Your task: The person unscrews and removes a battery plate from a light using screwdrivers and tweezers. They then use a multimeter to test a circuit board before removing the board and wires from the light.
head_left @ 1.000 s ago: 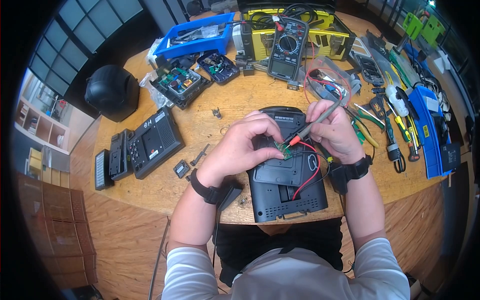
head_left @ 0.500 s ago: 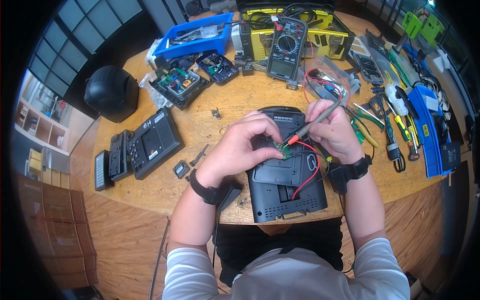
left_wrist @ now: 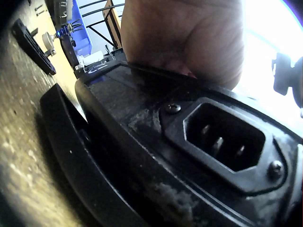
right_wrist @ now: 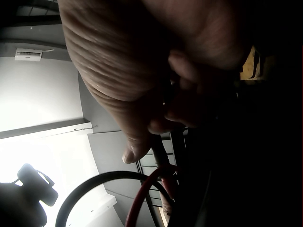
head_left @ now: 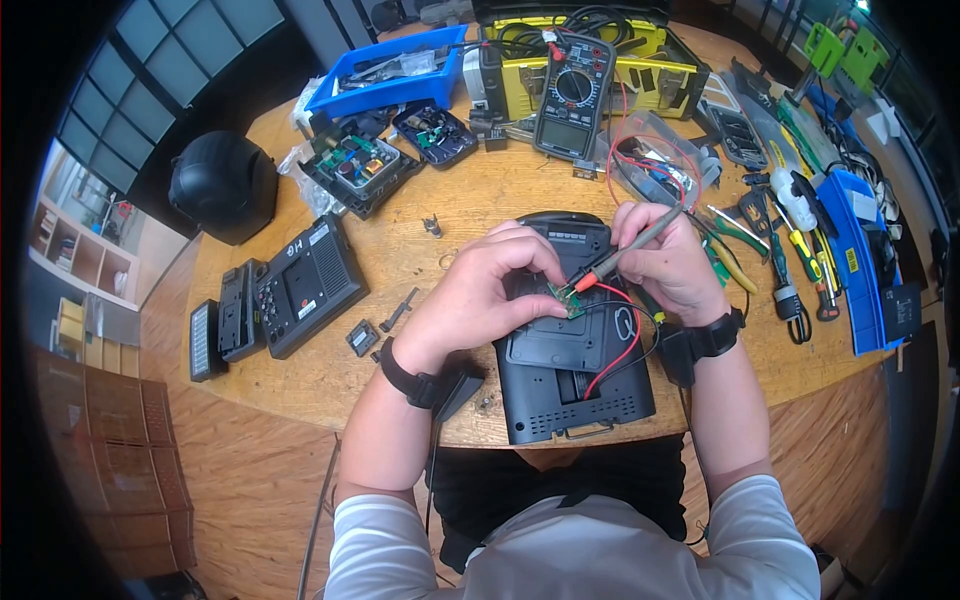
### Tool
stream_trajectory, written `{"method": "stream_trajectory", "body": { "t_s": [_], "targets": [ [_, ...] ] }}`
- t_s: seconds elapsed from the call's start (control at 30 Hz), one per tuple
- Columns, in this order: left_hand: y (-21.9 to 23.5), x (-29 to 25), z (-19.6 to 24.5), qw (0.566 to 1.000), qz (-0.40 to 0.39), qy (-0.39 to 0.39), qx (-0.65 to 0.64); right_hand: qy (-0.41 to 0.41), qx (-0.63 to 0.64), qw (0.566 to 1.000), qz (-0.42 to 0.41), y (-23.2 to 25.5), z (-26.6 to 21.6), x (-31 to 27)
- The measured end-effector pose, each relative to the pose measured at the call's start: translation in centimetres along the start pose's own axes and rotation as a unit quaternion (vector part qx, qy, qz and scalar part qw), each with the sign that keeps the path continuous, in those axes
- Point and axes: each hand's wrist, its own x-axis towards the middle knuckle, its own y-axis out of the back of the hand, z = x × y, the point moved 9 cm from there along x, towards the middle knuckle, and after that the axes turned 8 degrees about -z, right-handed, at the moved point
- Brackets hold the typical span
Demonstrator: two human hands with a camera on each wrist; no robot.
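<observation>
My left hand (head_left: 490,285) pinches a small green circuit board (head_left: 572,303) between thumb and fingers, over a black device housing (head_left: 585,405) with a loose-looking flat cover on it. In my right hand (head_left: 665,265) are a grey-handled test probe (head_left: 648,233) and a red one (head_left: 597,275), their tips right at the board. Red and black leads loop below that hand; the right wrist view shows the red lead (right_wrist: 137,203) and the black lead (right_wrist: 90,187). The left wrist view shows a three-pin power socket (left_wrist: 222,142) in the housing, close below the hand.
A multimeter (head_left: 567,125) leans against a yellow toolbox (head_left: 660,85) at the back. Opened electronics (head_left: 360,165) and black device shells (head_left: 310,285) stand at left. Pliers (head_left: 738,265), screwdrivers (head_left: 805,250) and a blue bin (head_left: 850,255) are at right.
</observation>
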Motion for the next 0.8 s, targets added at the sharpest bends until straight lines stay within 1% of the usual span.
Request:
{"method": "stream_trajectory", "body": {
  "t_s": [0.2,0.3,0.4,0.47,0.5,0.57,0.67,0.8],
  "targets": [
    [0.00,0.02,-0.13,1.000,0.000,-0.002,-0.004,-0.006,0.035,0.999,0.000,-0.05,0.05,0.00],
    [0.02,0.01,-0.04,1.000,0.001,0.001,-0.004,0.006,0.061,0.998,-0.002,0.08,0.00,-0.05],
    [0.01,-0.03,-0.13,1.000,0.002,0.006,-0.005,0.025,0.039,0.999,-0.003,0.20,-0.25,-0.11],
    [0.00,-0.04,-0.18,1.000,0.002,0.009,-0.007,0.000,0.020,1.000,-0.019,0.04,-0.22,-0.24],
    [0.00,-0.03,-0.17,1.000,0.001,0.009,-0.005,0.000,0.020,1.000,-0.018,0.00,-0.15,-0.22],
    [0.01,-0.03,-0.19,1.000,0.001,0.009,-0.004,0.029,0.007,0.999,-0.026,-0.28,-0.52,-0.10],
    [-0.01,-0.02,-0.20,1.000,0.000,0.007,-0.002,0.005,0.006,0.999,-0.041,-0.43,-0.48,-0.14],
    [-0.01,-0.01,-0.16,1.000,0.000,0.004,-0.003,0.009,-0.011,0.999,-0.040,-0.46,-0.48,-0.08]
  ]
}}
